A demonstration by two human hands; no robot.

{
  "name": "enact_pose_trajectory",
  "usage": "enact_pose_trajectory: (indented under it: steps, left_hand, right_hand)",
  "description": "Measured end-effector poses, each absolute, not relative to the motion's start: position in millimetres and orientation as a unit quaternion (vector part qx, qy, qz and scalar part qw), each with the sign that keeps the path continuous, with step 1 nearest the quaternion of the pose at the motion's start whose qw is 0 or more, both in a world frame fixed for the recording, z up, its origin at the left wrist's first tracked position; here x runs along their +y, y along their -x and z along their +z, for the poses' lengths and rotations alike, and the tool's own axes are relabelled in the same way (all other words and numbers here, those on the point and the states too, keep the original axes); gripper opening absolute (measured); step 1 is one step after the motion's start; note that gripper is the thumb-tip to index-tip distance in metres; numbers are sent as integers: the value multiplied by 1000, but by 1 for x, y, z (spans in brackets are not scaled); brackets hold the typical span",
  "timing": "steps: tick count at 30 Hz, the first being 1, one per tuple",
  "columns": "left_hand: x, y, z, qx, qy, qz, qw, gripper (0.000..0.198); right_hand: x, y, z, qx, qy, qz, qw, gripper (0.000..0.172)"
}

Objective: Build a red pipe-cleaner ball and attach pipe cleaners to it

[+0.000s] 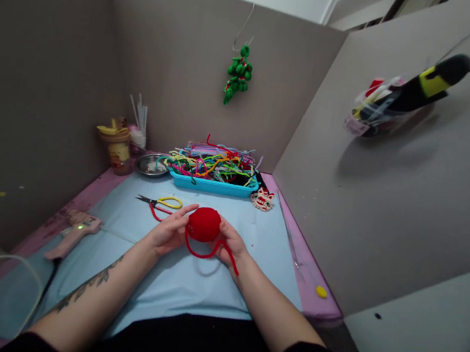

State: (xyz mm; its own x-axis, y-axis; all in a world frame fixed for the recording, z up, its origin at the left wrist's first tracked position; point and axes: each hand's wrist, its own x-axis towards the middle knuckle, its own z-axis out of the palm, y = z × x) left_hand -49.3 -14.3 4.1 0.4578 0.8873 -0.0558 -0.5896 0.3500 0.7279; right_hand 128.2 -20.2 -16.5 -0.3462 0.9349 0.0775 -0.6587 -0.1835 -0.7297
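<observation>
My left hand [170,230] and my right hand [229,242] hold a round red ball [204,224] between them, one at each side, above the light blue cloth. It looks wound from red pipe cleaner. A loose red pipe cleaner end [203,255] loops below the ball and trails across my right hand towards the wrist. The fingers of both hands curve around the ball's sides, partly hidden behind it. Just beyond my left hand lie scissors [160,204] with one yellow and one red handle, blades spread apart and pointing left.
A blue tray [215,186] heaped with coloured pipe cleaners stands at the back. Left of it are a metal dish [151,173] and a brown cup [119,151]. A pink glue gun [74,236] with a green light lies at left. Grey panels [180,71] enclose the table.
</observation>
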Motion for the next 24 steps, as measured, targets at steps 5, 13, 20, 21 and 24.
enact_pose_trajectory:
  steps: [5,13,20,21,24]
  left_hand:
    - [-10,47,2,252,-313,492,773,49]
    - [4,54,2,315,-183,613,701,54]
    - [-6,50,7,302,-232,606,698,78]
    - [-7,49,8,294,-246,598,704,75]
    - [-11,49,10,276,-273,575,720,66]
  right_hand:
    - [-15,-129,-23,-316,217,756,530,41]
    - [-6,-148,-25,-252,421,448,747,27]
    - [-34,-131,-8,-690,405,108,590,21]
    - [-35,-127,-8,-709,404,101,569,27]
    - [-32,-121,-10,-724,413,90,545,31]
